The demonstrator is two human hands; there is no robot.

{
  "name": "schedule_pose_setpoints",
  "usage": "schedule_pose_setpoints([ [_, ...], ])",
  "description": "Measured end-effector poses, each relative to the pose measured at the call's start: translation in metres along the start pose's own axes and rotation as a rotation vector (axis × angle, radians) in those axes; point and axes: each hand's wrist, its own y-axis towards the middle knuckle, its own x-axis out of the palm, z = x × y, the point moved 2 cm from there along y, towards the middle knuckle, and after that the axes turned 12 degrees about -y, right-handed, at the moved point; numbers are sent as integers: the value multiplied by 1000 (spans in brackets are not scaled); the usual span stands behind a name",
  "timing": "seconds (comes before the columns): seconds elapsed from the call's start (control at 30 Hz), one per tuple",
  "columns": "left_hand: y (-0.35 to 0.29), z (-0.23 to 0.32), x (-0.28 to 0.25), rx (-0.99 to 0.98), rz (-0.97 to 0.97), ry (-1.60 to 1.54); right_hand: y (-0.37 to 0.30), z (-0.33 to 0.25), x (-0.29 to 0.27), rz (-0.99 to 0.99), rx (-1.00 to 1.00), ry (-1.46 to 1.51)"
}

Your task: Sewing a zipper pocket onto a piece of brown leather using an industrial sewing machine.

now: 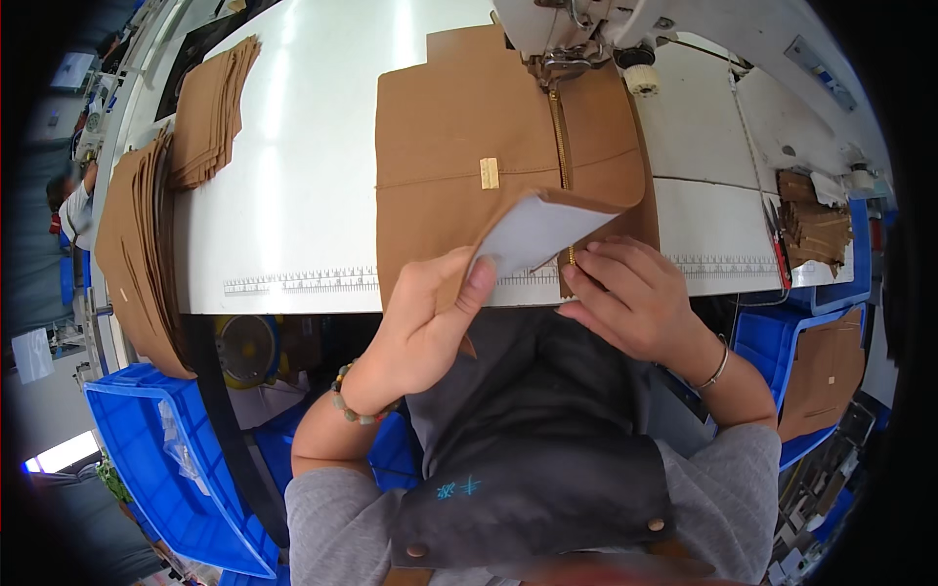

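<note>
The brown fabric panel (430,127) lies on the white sewing table (293,146), its far part beside and under the sewing machine head (576,39), its near edge folded up to show a pale underside. A brass-toned zipper (560,146) runs down it from the machine's presser foot, and a small tan tab (490,173) sits left of the zipper.

The left hand (430,317) pinches the folded edge, thumb on the pale side. The right hand (630,298) has its fingers bent and narrowly spaced at the zipper's near end, fingertips touching it; whether they grip it, I cannot tell.

A printed ruler strip (293,282) crosses the table's near side. Two stacks of brown pieces (147,254) stand at the left, above a blue crate (176,469); another blue crate (760,347) at the right holds a brown panel.
</note>
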Motion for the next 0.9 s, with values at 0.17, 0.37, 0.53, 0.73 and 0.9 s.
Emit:
schedule_pose_setpoints([
  [0.17, 0, 1, 16, 447, -238, 377, -26, -1, 3, -26, -22, -24],
  [0.37, -10, 1, 39, 539, -169, 844, -41, -4, 13, -14, 129, 139],
  [0.53, -4, 14, 16, 455, -96, 483, -17, -8, -4, 52, 41, -23],
  [0.73, -3, 23, 7, 456, -50, 342, 2, -7, -10, 49, -15, -139],
  [0.9, -2, 21, 5, 454, -53, 332, 0, -5, -7, 120, 13, -114],
])
